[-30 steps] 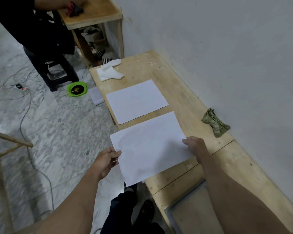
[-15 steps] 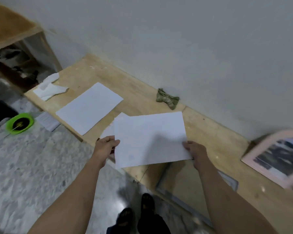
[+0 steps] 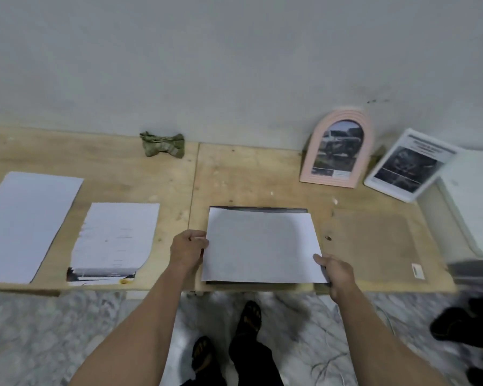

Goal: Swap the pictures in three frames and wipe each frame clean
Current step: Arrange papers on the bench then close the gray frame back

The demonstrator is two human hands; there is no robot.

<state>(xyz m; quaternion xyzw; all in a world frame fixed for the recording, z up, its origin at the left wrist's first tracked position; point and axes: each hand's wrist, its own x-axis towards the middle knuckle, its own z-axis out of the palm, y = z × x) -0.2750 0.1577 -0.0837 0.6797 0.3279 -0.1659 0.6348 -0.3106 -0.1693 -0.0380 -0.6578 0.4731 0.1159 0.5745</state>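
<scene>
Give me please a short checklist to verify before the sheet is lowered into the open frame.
1. Both hands hold the sheet: ok, left hand at its left edge, right hand at the near right corner.
2. Sheet over the dark frame: ok.
3. Edges square with frame: not ok, slightly skewed.
4. Printed side facing the right way: cannot tell.
5. Frame wiped: cannot tell; green cloth lies by the wall.

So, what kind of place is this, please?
Probably a makeshift indoor work corner, not a proper workshop: a low bare plywood bench against a plain wall, a marble floor, and frames leaning at the back.
</scene>
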